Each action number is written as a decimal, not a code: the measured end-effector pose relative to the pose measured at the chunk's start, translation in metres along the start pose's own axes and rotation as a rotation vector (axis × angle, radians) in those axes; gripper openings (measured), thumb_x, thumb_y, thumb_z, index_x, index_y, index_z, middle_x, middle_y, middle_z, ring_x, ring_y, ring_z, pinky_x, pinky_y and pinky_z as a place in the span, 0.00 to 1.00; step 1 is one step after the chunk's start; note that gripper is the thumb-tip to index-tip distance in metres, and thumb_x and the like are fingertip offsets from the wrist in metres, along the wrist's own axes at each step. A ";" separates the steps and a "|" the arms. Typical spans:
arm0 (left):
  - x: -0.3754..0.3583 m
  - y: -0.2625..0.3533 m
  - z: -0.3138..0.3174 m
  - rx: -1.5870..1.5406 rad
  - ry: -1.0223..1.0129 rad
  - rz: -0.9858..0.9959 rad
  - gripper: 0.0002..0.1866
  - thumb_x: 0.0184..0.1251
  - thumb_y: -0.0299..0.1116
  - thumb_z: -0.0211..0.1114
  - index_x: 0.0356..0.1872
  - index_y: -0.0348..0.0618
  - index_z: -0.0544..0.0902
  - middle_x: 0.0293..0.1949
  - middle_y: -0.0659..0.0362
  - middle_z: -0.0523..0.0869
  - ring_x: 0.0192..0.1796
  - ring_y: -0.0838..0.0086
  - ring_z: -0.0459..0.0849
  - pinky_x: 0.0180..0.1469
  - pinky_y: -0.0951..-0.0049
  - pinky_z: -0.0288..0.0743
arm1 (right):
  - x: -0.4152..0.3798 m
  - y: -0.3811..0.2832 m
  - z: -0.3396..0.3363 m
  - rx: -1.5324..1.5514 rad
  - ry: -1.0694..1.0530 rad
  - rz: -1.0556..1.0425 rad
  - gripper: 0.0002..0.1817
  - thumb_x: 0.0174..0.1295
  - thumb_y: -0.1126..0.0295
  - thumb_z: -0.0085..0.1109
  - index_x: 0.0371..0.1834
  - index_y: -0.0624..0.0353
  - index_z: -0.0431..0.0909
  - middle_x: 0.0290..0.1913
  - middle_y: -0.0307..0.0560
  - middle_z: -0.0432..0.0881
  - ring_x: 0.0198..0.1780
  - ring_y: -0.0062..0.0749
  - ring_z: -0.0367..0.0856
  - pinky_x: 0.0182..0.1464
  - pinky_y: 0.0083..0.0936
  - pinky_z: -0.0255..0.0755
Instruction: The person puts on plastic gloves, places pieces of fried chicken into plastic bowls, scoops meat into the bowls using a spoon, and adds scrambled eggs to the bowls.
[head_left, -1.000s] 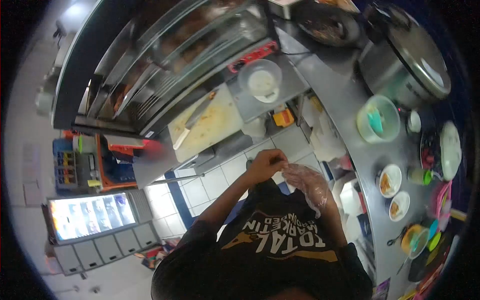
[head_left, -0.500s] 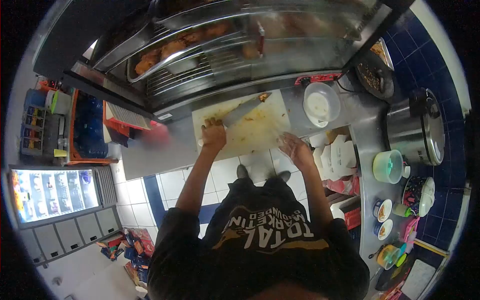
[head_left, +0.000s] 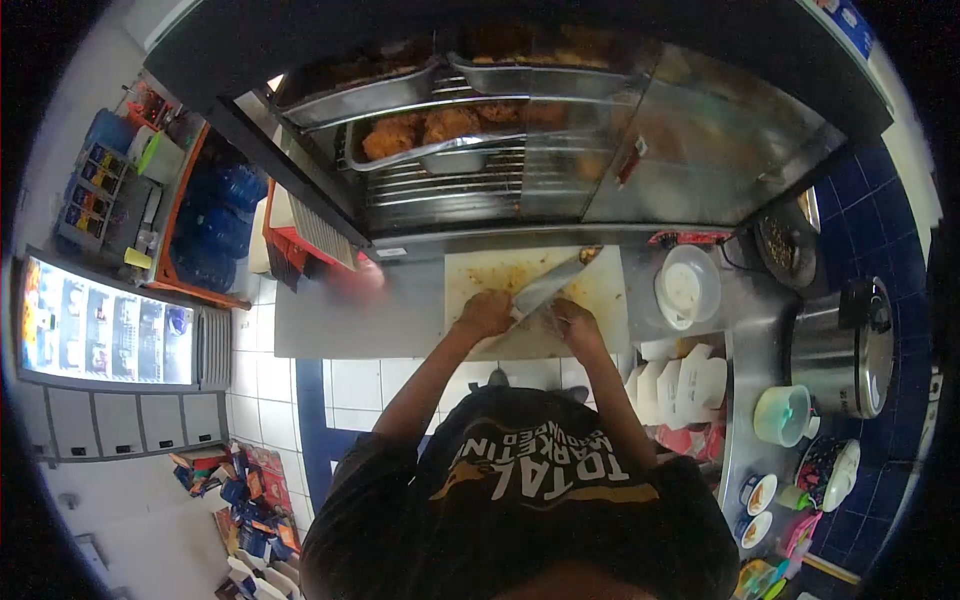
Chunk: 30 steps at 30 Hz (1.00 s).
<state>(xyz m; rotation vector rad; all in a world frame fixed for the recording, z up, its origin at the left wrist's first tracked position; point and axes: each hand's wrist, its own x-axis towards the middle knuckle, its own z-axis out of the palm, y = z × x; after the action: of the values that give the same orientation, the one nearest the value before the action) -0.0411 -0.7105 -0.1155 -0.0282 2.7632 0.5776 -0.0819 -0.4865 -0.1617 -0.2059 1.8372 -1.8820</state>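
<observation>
My left hand (head_left: pixel 487 313) is closed around the handle of a large knife (head_left: pixel 545 285), held over a white cutting board (head_left: pixel 612 320). Its wide blade slants up and to the right, with a brownish food scrap (head_left: pixel 590 254) at the far end. Close below the blade is my right hand (head_left: pixel 572 325), its fingers curled. Something pale and see-through shows by those fingers, too blurred to name. Brown and yellow crumbs and stains mark the board.
Behind the board stands a glass warming cabinet (head_left: pixel 450 210) with trays of fried chicken (head_left: pixel 450 125). A clear plastic tub (head_left: pixel 692 283) sits right of the board. White cartons (head_left: pixel 690 385) are below it. A steel pot (head_left: pixel 830 345) stands further right.
My right hand has come in from the board's right side to beside the knife blade. My left hand keeps the knife, now tilted more steeply. The camera view has shifted.
</observation>
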 end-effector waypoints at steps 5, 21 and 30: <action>0.046 -0.014 -0.107 -1.380 0.802 0.119 0.05 0.67 0.25 0.51 0.35 0.39 0.76 0.36 0.55 0.82 0.38 0.67 0.84 0.42 0.68 0.81 | -0.032 -0.061 -0.008 0.043 0.111 0.235 0.17 0.73 0.64 0.46 0.57 0.62 0.74 0.52 0.49 0.81 0.52 0.35 0.81 0.51 0.31 0.76; 0.016 -0.018 -0.148 -1.839 1.087 -0.116 0.12 0.68 0.33 0.64 0.30 0.45 0.69 0.23 0.63 0.74 0.22 0.76 0.77 0.27 0.75 0.82 | -0.013 -0.077 0.008 -0.256 -0.101 0.031 0.17 0.69 0.65 0.55 0.57 0.62 0.75 0.49 0.47 0.82 0.48 0.31 0.82 0.50 0.27 0.75; -0.028 -0.020 -0.121 -1.854 1.051 0.023 0.07 0.67 0.30 0.64 0.41 0.42 0.76 0.30 0.62 0.81 0.26 0.78 0.79 0.27 0.76 0.79 | 0.089 -0.161 0.104 0.070 -0.035 -0.069 0.15 0.65 0.60 0.60 0.40 0.64 0.79 0.35 0.47 0.85 0.36 0.24 0.81 0.38 0.25 0.75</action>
<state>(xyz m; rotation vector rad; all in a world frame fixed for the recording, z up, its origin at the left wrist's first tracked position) -0.0490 -0.7775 -0.0095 -0.8375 1.5735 3.4191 -0.1519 -0.6246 -0.0177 -0.2799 1.7585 -1.9740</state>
